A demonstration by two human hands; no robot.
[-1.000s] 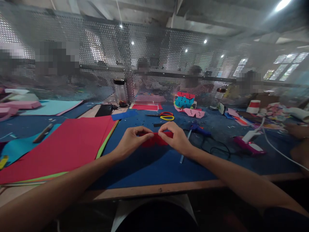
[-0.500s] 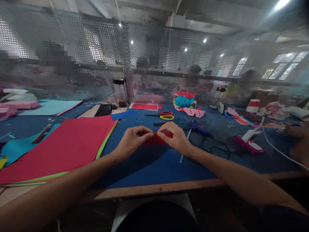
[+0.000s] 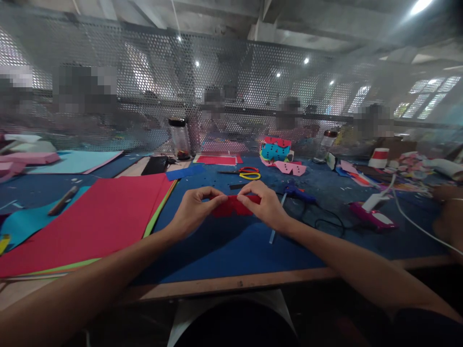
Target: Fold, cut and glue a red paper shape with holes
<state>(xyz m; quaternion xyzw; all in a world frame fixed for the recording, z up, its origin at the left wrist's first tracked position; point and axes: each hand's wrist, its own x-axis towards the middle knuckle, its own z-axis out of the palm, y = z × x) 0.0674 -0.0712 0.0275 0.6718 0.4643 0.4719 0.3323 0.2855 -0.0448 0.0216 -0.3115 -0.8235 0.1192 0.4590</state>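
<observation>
A small piece of red paper (image 3: pixel 231 207) is held between both my hands, just above the blue mat (image 3: pixel 224 246) at the middle of the table. My left hand (image 3: pixel 193 209) pinches its left end with curled fingers. My right hand (image 3: pixel 265 207) pinches its right end, thumb and fingers closed on the top edge. Part of the paper is hidden behind my fingers.
A stack of large red sheets (image 3: pixel 94 217) lies to the left. Scissors with red and yellow handles (image 3: pixel 248 173) and a blue glue gun (image 3: pixel 298 193) with its cord lie beyond my hands. A jar (image 3: pixel 180 139), coloured paper cutouts (image 3: pixel 280 154) and a mesh screen stand at the back. Another person's hand (image 3: pixel 446 212) is at the right edge.
Both hands have lifted the red paper slightly and drawn a little closer together. Everything else on the table stays put.
</observation>
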